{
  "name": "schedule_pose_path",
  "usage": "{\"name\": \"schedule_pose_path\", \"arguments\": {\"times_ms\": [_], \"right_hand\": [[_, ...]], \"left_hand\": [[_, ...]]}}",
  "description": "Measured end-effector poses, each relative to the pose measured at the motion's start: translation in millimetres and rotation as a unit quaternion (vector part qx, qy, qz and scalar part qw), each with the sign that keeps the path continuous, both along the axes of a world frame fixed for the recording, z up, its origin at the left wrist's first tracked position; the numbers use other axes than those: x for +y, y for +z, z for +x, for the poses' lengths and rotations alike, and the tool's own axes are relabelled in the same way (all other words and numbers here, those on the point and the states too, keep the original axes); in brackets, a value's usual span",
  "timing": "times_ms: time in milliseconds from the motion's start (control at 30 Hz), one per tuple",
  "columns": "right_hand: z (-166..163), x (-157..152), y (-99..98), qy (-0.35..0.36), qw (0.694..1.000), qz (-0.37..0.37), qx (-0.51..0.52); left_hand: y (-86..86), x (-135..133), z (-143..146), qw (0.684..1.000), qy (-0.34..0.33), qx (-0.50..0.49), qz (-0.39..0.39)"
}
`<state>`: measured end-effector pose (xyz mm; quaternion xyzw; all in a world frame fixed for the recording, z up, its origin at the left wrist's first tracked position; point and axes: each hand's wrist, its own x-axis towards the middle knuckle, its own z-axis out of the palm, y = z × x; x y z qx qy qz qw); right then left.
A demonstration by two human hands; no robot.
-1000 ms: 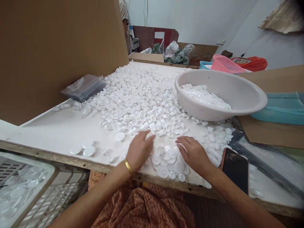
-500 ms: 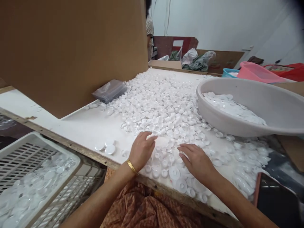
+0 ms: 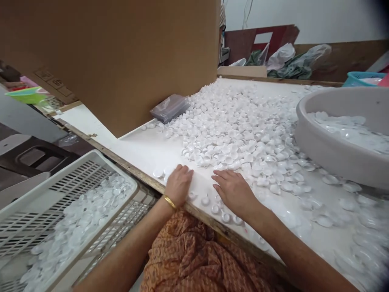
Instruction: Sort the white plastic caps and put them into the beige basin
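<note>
White worktable (image 3: 142, 150), cardboard wall at 11 o'clock: left hand (image 3: 178, 184) and right hand (image 3: 234, 190) rest palm-down, fingers loosely spread, pinching nothing, on stray white caps (image 3: 240, 129) heaped at 12 o'clock; judged a gathering stage, any pickup needing closed fingers.

The caps (image 3: 237, 134) just past the fingers of the left hand (image 3: 179, 184) and right hand (image 3: 234, 190) are white plastic, smooth and a bit shiny. Under the fingers, the table top (image 3: 142, 148) is white and matt. Its edge (image 3: 127, 172) behind them is rough bare wood. Far beyond the left fingers, the wall (image 3: 121, 61) is dull brown cardboard, and the bag (image 3: 170, 107) is thin, glossy, wrinkled plastic. Out past the right fingers, the bowl (image 3: 328, 150) is smooth matt plastic. Left of the fingers, the basket (image 3: 75, 178) is hard white plastic. The bangle (image 3: 169, 201) is shiny yellow metal.
</note>
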<state>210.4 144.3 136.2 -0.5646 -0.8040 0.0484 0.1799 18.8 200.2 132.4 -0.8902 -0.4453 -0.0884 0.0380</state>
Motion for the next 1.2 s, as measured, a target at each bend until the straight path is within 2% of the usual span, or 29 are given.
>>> {"name": "schedule_pose_path", "arguments": {"times_ms": [167, 233, 300, 400, 533, 633, 767, 833, 900, 967, 1033, 1100, 1200], "right_hand": [[7, -3, -9.5, -0.017, 1.0, -0.01, 0.023], [10, -5, -12.4, -0.021, 0.999, -0.005, 0.044], [10, -8, -14.5, -0.008, 0.998, 0.003, 0.064], [4, -13, -15.7, 0.031, 0.996, 0.008, 0.081], [-5, -16, -15.2, 0.046, 0.996, -0.003, 0.078], [8, -11, -10.3, -0.015, 0.996, 0.015, 0.086], [64, -16, 7.2, -0.146, 0.976, 0.071, 0.147], [94, -31, 16.9, -0.21, 0.96, 0.05, 0.181], [112, -51, 22.6, -0.236, 0.95, -0.024, 0.201], [115, -68, 22.3, -0.218, 0.948, -0.107, 0.205], [108, -78, 17.5, -0.184, 0.953, -0.147, 0.192], [101, -82, 11.8, -0.164, 0.962, -0.143, 0.163], [98, -81, 6.2, -0.145, 0.971, -0.13, 0.14]], "left_hand": [[1.3, 12, -40, 0.997, 0.037, -0.059, 0.02], [3.7, 4, -43, 0.993, 0.048, -0.101, 0.031], [8.5, -10, -40, 0.992, 0.035, -0.125, 0.008], [15.2, -28, -28, 0.995, 0.001, -0.081, -0.065], [15.0, -35, -7, 0.995, 0.021, -0.016, -0.1], [7.6, -32, 13, 0.993, 0.005, -0.024, -0.118], [-3.3, -28, 30, 0.989, -0.053, -0.074, -0.117], [-4.2, -27, 35, 0.988, -0.071, -0.105, -0.083], [-0.6, -30, 42, 0.984, -0.093, -0.139, -0.063], [6.0, -36, 55, 0.974, -0.127, -0.167, -0.087], [12.1, -46, 74, 0.961, -0.171, -0.173, -0.131], [14.5, -55, 95, 0.955, -0.202, -0.153, -0.153], [10.6, -65, 120, 0.961, -0.215, -0.099, -0.143]]}}
